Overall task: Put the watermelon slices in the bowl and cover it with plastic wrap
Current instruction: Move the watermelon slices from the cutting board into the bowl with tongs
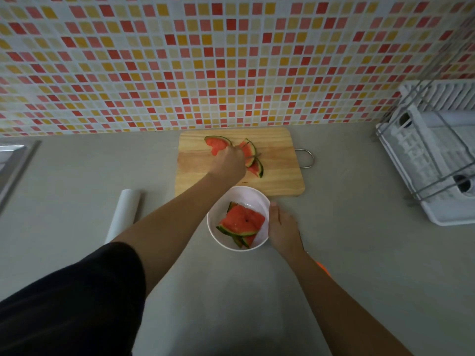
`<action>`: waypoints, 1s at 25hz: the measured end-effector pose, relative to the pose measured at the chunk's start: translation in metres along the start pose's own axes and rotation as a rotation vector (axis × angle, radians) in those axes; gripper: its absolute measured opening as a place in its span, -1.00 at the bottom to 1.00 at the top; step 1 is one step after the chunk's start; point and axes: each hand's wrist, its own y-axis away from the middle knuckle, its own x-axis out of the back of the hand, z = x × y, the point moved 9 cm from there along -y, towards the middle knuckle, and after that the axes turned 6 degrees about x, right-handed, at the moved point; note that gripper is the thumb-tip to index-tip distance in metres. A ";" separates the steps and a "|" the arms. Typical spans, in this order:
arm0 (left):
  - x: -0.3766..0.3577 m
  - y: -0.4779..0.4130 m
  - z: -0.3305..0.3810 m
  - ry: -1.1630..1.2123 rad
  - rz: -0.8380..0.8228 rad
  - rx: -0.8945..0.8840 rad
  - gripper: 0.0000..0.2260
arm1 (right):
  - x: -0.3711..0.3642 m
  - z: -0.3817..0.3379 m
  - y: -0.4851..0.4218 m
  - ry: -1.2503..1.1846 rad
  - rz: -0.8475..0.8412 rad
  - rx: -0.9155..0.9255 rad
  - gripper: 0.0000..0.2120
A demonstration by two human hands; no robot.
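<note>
Head view: watermelon slices (217, 145) lie near the far edge of the cutting board (277, 176), rinds turned far and right. My left hand (228, 165) sits over them, fingers hidden, so I cannot tell its grip. Stacked wedges (241, 219) lie in the white bowl (257, 199) at the board's near edge; my right hand (282, 227) holds its right rim. The plastic wrap roll (124, 214) lies to the left, pointing away from me.

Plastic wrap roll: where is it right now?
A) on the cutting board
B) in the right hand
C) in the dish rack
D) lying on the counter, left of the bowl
D: the plastic wrap roll lies on the counter, left of the bowl, with neither hand on it.
</note>
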 end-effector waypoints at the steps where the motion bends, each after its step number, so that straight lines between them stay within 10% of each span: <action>1: -0.003 0.003 -0.005 0.008 0.003 0.016 -0.80 | 0.000 -0.001 0.000 0.004 0.011 0.000 -0.57; 25: -0.022 0.030 -0.105 0.505 0.066 0.095 -0.79 | -0.003 0.001 0.003 -0.020 0.023 -0.049 -0.52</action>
